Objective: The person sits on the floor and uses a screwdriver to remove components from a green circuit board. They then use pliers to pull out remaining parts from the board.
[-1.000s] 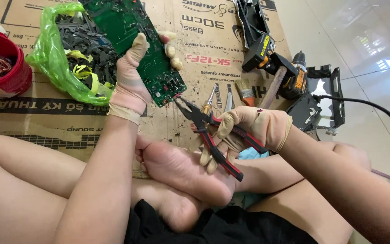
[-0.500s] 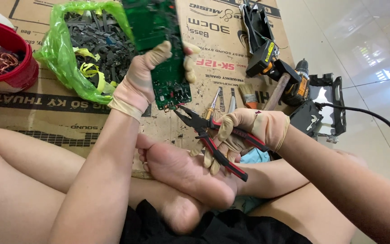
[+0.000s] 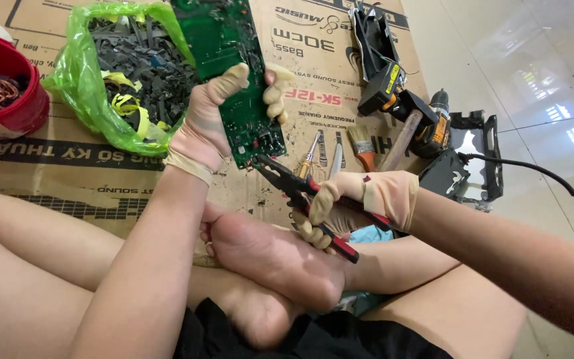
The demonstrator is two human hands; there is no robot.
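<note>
Sitting cross-legged on flattened cardboard (image 3: 134, 166) spread over a tiled floor (image 3: 533, 73), the person worked above their own bare feet. The gloved left hand (image 3: 207, 129) had its fingers (image 3: 272, 93) closed around a green circuit board (image 3: 230, 73), thumb on the near face, holding it tilted up over the cardboard. The gloved right hand (image 3: 360, 203) gripped red-and-black pliers (image 3: 303, 199) by the handles, the tip touching the board's lower corner. Just left of the board lay a green bag (image 3: 94, 93) of dark scrap, and further left a red bowl (image 3: 18, 110) of copper wire. Right of the board were a screwdriver (image 3: 308, 154), a brush (image 3: 363, 149), a hammer handle (image 3: 401, 139) and a cordless drill (image 3: 433, 126).
</note>
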